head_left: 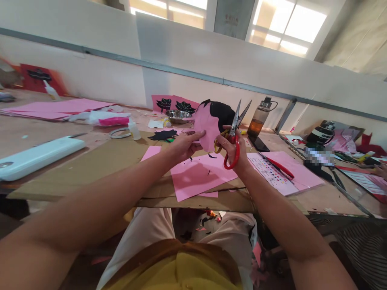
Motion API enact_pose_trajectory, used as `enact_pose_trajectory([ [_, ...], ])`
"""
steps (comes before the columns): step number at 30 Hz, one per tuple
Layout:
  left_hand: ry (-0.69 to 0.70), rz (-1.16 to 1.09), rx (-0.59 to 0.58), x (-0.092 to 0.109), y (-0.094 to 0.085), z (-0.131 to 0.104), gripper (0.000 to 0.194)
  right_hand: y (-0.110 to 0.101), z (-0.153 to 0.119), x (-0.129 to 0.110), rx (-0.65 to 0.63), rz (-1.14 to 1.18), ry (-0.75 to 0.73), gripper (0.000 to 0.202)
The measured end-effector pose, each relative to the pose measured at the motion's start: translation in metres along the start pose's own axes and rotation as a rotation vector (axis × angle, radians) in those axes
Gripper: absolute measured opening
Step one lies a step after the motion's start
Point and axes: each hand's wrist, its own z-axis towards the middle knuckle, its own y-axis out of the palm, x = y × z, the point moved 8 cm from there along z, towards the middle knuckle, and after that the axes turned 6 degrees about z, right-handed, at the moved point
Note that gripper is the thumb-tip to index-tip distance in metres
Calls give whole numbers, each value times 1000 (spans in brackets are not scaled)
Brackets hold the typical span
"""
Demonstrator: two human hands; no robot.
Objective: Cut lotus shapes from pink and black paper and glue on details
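Note:
My left hand [192,144] pinches the lower left of a pink cutout [207,125] with a wavy edge, held up over the table. Behind it and to its right shows a black sheet [223,114]. My right hand [234,151] is wrapped round red-handled scissors [236,145], their blades apart and pointing up, away from the cutout. Something yellow is at the right fingers, its kind unclear. Below both hands a pink sheet [193,181] with small black scraps lies on brown cardboard [99,169].
A metal bowl [178,116], a glue bottle [134,129] and black cut shapes [163,135] lie beyond. To the right stand a drink bottle [259,117], a phone [258,143] and a printed sheet [272,173] with a red tool [281,167]. A white long device [45,157] sits left.

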Motion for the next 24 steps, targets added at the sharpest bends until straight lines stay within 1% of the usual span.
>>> enact_pose_trajectory([
  [1,-3,18,-28,-3,3,-2,6,-2,1,-1,19,-9,-14,55],
  [3,-20,56,-87,-6,6,-3,11,-7,2,-4,56,-24,-31,51],
  [6,-48,89,-137,-2,2,-1,17,-11,5,-7,42,-63,-12,45],
  [8,-26,90,-114,10,-8,4,18,-11,7,-7,7,-90,20,44],
  [10,44,71,-68,25,-19,9,13,-9,7,-6,-28,-107,57,43],
  [12,71,115,-64,34,-25,11,10,-7,6,-3,-56,-111,83,43],
  [14,55,204,-87,36,-25,11,18,-3,4,-2,-77,-103,90,43],
  [17,29,305,-116,31,-24,10,29,1,2,-2,-105,-100,92,44],
  [20,36,345,-122,29,-24,10,31,5,0,-2,-163,-106,107,43],
  [24,49,323,-81,38,-31,12,29,8,-2,-5,-241,-102,88,44],
])
